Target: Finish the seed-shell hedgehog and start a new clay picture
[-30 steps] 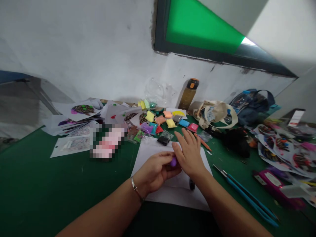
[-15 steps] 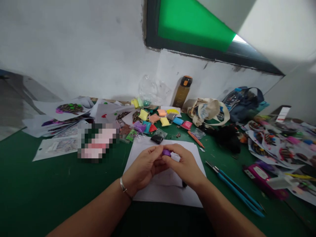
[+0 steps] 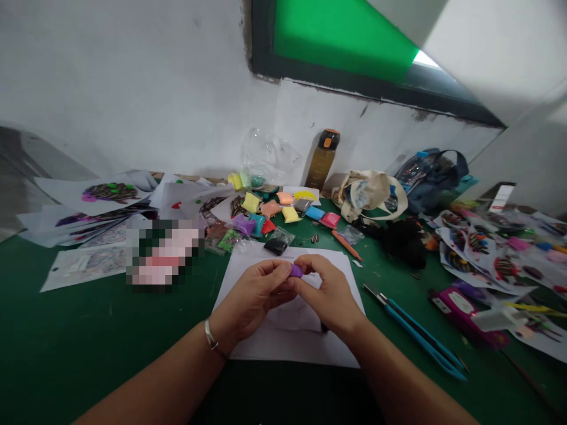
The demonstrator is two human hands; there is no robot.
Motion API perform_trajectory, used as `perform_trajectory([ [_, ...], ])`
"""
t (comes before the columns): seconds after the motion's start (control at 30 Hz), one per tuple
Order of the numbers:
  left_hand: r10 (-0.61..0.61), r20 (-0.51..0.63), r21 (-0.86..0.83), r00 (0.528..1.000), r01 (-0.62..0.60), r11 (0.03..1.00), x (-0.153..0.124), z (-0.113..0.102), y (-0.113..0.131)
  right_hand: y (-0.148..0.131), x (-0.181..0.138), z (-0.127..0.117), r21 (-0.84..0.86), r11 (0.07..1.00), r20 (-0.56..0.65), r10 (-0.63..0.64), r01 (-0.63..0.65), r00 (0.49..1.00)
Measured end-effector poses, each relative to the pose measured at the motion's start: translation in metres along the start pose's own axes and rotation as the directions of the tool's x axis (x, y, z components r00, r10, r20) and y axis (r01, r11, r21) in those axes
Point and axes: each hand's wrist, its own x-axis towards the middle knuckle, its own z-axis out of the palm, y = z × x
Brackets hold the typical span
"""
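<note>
From where I stand, both hands of the person seem busy with a small lump of purple clay (image 3: 296,271), held up over white paper (image 3: 292,348) on the green worktop (image 3: 88,336). The left hand (image 3: 250,298) pinches it between thumb and fingers, and the right hand (image 3: 332,295) grips its other side, thumb below and fingers curled over the top, so the fingertips nearly meet around it. A silver bracelet (image 3: 210,335) circles the left wrist.

Just beyond the hands, at the paper's far edge, sits a black packet (image 3: 277,245) in clear wrapping. Past it I see a scatter of coloured packets, among them a yellow packet (image 3: 251,203), a blue packet (image 3: 314,213) and a pink packet (image 3: 330,220). An orange stick (image 3: 348,245) lies to the right of these, and nearer, beside the paper, a blue-handled tool (image 3: 420,333) with a metal tip lies at a slant.

Against the wall stands a bottle (image 3: 322,162) with a black and orange cap, a cream cloth bag (image 3: 367,192) next to it. Loose decorated sheets (image 3: 110,193) pile up over on the left.
</note>
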Motion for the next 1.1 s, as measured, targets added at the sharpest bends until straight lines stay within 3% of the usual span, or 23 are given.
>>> perform_trajectory([
  [0.27,0.029,-0.051,0.093,0.998,-0.024,0.995,-0.001,0.000,0.001,0.004,-0.001,0.002,0.092,0.995,-0.006,0.032,-0.031,0.999],
  [0.5,0.094,-0.089,0.114,0.992,-0.084,0.990,0.000,0.003,0.004,0.001,0.002,-0.005,0.279,0.939,0.149,0.162,-0.199,0.975],
  [0.77,0.147,-0.103,0.249,0.984,-0.118,0.961,0.000,0.001,0.004,0.003,0.003,-0.005,0.491,0.828,0.282,0.144,-0.271,0.949],
  [1.1,0.079,-0.101,0.282,0.992,-0.047,0.958,0.000,-0.001,0.002,0.006,0.004,-0.009,0.472,0.831,0.259,0.187,-0.293,0.948],
])
